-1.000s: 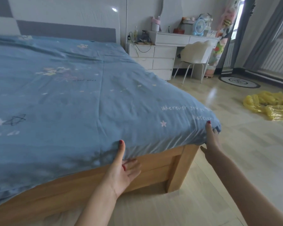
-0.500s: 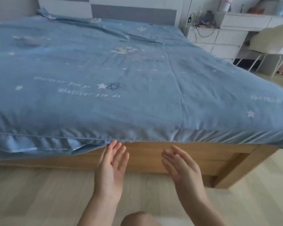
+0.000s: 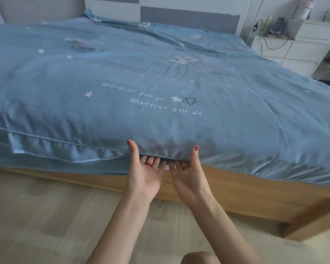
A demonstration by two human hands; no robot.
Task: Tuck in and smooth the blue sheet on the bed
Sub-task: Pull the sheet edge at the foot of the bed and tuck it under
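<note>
The blue sheet, printed with white stars and lettering, covers the whole bed and hangs over the foot edge. My left hand and my right hand are side by side at the middle of that edge, palms up. Their fingers are pushed under the sheet's hem, between mattress and frame, and their thumbs press on the fabric from outside. The fingertips are hidden by the cloth. Left of my hands, the hem hangs loose in folds over the frame; right of them it lies tight.
The wooden bed frame runs below the sheet, with a corner post at the right. Pale wood floor lies in front. A white dresser with cables stands at the back right. My knee shows at the bottom.
I shifted left from the bed's right corner to the middle of the foot edge. Both hands, open in the air half a second ago, now reach the hem with fingers under it.
</note>
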